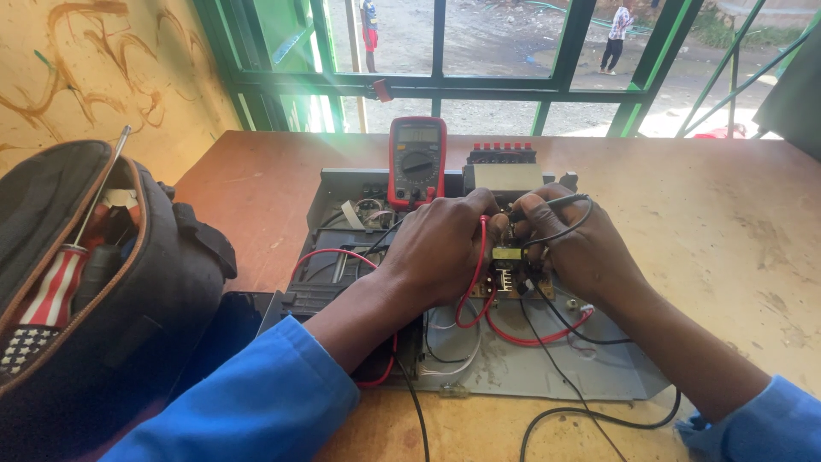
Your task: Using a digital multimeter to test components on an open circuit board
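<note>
My left grip (pixel 445 248) clamps the red probe (pixel 481 248), right grip (pixel 573 248) the black probe (pixel 547 205); at the meter's (pixel 417 162) 6 o'clock, slipping could short the circuit board (pixel 506 278).

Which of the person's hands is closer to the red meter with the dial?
Left. The left hand sits just below the red meter, nearly touching it; the right hand is farther off to the meter's right.
</note>
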